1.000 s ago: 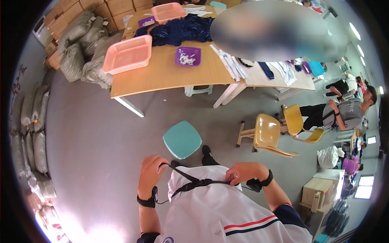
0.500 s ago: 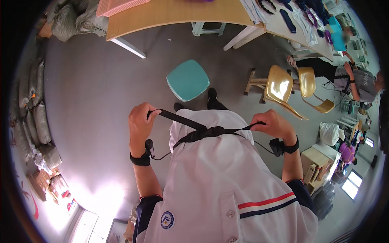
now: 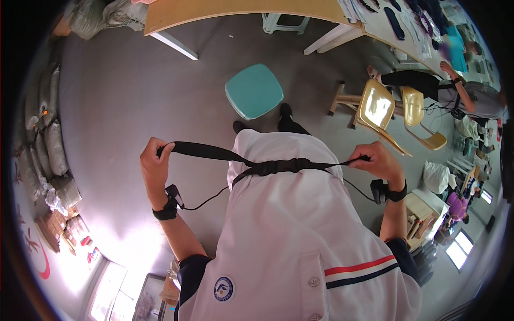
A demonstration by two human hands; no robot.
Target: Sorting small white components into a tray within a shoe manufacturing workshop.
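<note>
Grey floor (image 3: 123, 96) spread beneath as my left hand (image 3: 153, 165) and right hand (image 3: 378, 160), both closed, each pinched one side of the black strap (image 3: 208, 151), which ran left to right across my white shirt (image 3: 273, 224), its buckle (image 3: 288, 166) between them, nearer the right.

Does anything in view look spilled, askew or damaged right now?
Just a small white scrap lying loose on the grey floor, between the teal stool and the wooden table; it looks like stray litter. The black strap, held by the left hand and right hand, shows no obvious damage, and I see no spill.
</note>
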